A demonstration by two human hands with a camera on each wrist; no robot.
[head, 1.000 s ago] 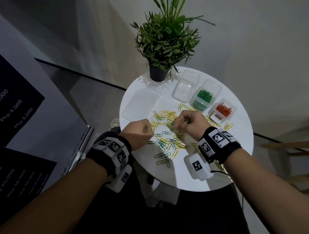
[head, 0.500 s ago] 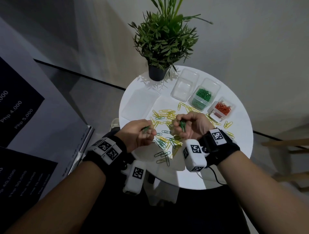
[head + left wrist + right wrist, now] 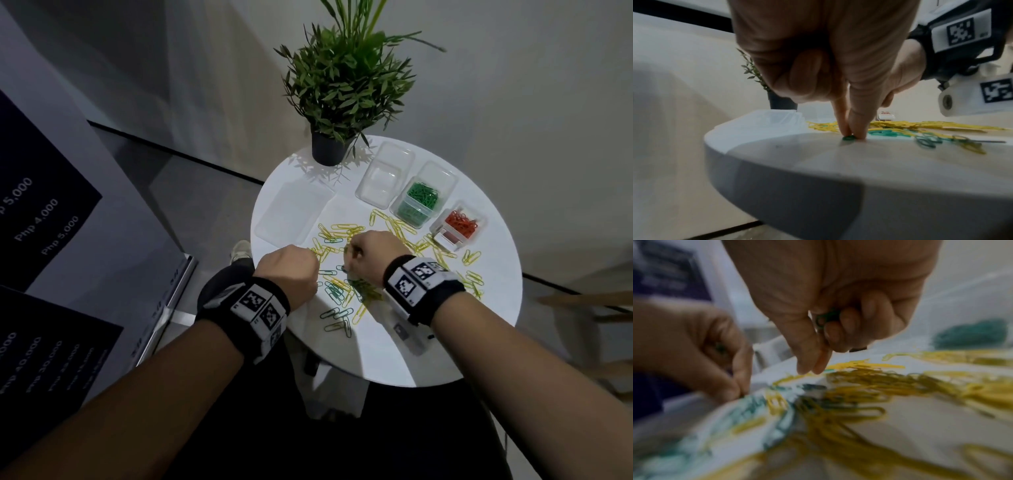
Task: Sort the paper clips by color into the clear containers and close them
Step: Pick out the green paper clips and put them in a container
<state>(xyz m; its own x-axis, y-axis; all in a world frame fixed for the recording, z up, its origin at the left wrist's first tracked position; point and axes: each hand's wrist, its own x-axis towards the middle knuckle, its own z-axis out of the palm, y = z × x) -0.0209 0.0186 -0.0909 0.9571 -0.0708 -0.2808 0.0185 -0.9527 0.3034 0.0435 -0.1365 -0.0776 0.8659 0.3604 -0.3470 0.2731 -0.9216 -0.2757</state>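
Before me: white tabletop (image 3: 387,349); yellow clips (image 3: 342,229) and green clips (image 3: 334,291) scattered; orange clips (image 3: 462,222) boxed; my wristbands (image 3: 423,286) black with black-and-white checks.

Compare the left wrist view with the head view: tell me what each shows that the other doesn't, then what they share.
Only the left wrist view: the left hand's fingertips pinching a green paper clip against the table's near edge.

Only the head view: the three clear containers, one empty, one holding green clips, one holding red clips, and the flat clear lids.

Both: the white table, the scattered yellow and green clips, the potted plant and the right hand.
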